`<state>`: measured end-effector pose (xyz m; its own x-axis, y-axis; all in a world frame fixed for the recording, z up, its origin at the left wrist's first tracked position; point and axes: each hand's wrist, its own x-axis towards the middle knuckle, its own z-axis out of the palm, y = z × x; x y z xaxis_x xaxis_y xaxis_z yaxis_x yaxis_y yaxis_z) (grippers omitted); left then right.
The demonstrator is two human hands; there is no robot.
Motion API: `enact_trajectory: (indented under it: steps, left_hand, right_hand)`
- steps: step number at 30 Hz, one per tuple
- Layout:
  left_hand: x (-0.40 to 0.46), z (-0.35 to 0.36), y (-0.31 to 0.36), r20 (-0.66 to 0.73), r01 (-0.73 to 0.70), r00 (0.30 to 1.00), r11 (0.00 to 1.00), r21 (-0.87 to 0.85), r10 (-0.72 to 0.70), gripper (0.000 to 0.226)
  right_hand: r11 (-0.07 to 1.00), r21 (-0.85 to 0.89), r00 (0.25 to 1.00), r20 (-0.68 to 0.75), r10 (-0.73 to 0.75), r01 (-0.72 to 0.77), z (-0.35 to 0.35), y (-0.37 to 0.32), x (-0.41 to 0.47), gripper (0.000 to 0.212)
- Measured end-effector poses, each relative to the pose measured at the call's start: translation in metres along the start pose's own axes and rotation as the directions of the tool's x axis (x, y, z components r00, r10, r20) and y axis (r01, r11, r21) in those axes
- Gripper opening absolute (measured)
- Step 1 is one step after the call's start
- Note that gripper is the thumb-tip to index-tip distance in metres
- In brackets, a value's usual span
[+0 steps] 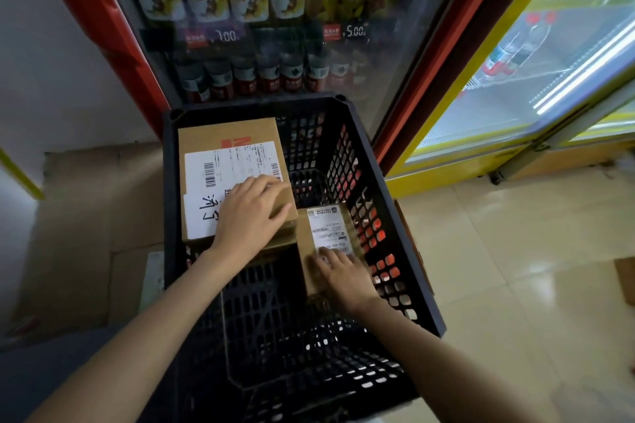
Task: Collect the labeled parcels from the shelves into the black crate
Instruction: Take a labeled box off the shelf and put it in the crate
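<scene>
Inside crate [405, 240], hands [252, 213] on parcels [223, 148]

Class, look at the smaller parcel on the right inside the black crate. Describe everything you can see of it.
The smaller parcel is a brown cardboard box with a white printed label on top, bearing small text and a barcode too blurred to read. It lies inside the black crate, near the right wall, lower than the bigger box beside it. The right hand rests on its near end, fingers spread flat over the label's edge.
</scene>
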<state>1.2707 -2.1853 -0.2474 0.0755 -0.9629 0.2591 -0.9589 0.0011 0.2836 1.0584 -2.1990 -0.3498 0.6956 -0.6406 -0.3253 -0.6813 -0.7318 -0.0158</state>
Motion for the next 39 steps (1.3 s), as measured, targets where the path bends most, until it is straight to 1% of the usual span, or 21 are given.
enact_trajectory:
  steps: [1, 2, 4, 6, 7, 10, 13, 18, 22, 25, 28, 30, 32, 35, 39]
  left_hand:
    - [0.000, 0.001, -0.002, -0.003, 0.004, 1.000, 1.000, -0.004, -0.004, 0.034]
    - [-0.001, 0.001, -0.004, -0.004, 0.004, 1.000, 1.000, -0.007, -0.004, 0.033]
    - [-0.002, 0.003, -0.007, -0.006, -0.004, 1.000, 1.000, -0.003, 0.004, 0.033]
    - [-0.002, 0.002, -0.008, -0.012, -0.017, 1.000, 1.000, -0.002, 0.017, 0.032]
    - [-0.001, 0.002, -0.008, -0.016, -0.021, 1.000, 1.000, -0.005, 0.021, 0.032]
    - [0.000, 0.002, -0.007, -0.037, -0.021, 0.999, 1.000, -0.002, 0.021, 0.031]
    - [-0.002, 0.003, -0.006, -0.053, -0.021, 0.998, 1.000, 0.003, 0.021, 0.030]
    - [-0.002, 0.002, -0.004, -0.051, -0.032, 0.998, 0.999, -0.002, 0.032, 0.028]
    - [-0.003, 0.001, -0.005, -0.033, -0.029, 0.999, 1.000, -0.010, 0.029, 0.029]
    - [-0.007, -0.005, -0.002, 0.002, -0.014, 1.000, 1.000, 0.004, 0.014, 0.030]
    - [-0.012, -0.019, 0.002, 0.065, 0.086, 0.994, 0.996, -0.013, -0.085, 0.035]
    - [-0.015, -0.036, 0.003, 0.064, 0.132, 0.989, 0.991, 0.004, -0.132, 0.036]
    - [-0.020, -0.058, 0.004, 0.006, 0.164, 0.986, 0.986, 0.040, -0.165, 0.035]
    - [-0.031, -0.088, 0.008, -0.102, 0.251, 0.965, 0.964, 0.087, -0.242, 0.035]
    - [-0.050, -0.106, 0.042, -0.172, 0.345, 0.931, 0.931, 0.123, -0.322, 0.034]
  right_hand:
    - [1.000, 0.002, 0.998, 0.058, 0.011, -0.011, 0.003, 0.001, 0.005, 0.083]
    - [1.000, -0.001, 0.997, 0.077, 0.030, -0.030, 0.004, 0.001, 0.010, 0.087]
    - [0.999, -0.004, 0.995, 0.083, 0.052, -0.052, 0.005, 0.003, 0.024, 0.097]
    - [0.998, 0.013, 0.996, 0.063, 0.068, -0.068, 0.003, 0.007, 0.043, 0.102]
    - [0.997, 0.012, 0.996, 0.043, 0.072, -0.073, 0.001, 0.009, 0.053, 0.101]
    - [0.996, 0.025, 0.996, -0.031, 0.085, -0.084, -0.004, 0.015, 0.087, 0.085]
    - [0.996, 0.042, 0.994, -0.070, 0.088, -0.085, -0.010, 0.020, 0.115, 0.076]
    - [0.997, 0.029, 0.996, -0.048, 0.074, -0.073, -0.013, 0.022, 0.115, 0.078]
    - [0.994, 0.080, 0.996, -0.045, 0.074, -0.071, -0.030, 0.014, 0.097, 0.070]
    - [0.997, 0.064, 0.989, -0.134, 0.056, -0.048, -0.059, 0.014, 0.078, 0.059]
    - [0.998, 0.056, 0.978, -0.207, 0.023, -0.012, -0.099, 0.016, 0.063, 0.052]
    - [0.999, 0.046, 0.957, -0.291, -0.007, 0.022, -0.128, 0.017, 0.055, 0.049]
    - [0.996, 0.051, 0.921, -0.387, -0.044, 0.069, -0.155, 0.015, 0.047, 0.045]
    - [0.983, 0.008, 0.851, -0.501, -0.156, 0.185, -0.184, 0.005, 0.033, 0.040]
    - [0.944, -0.055, 0.772, -0.562, -0.298, 0.325, -0.207, -0.006, 0.002, 0.037]
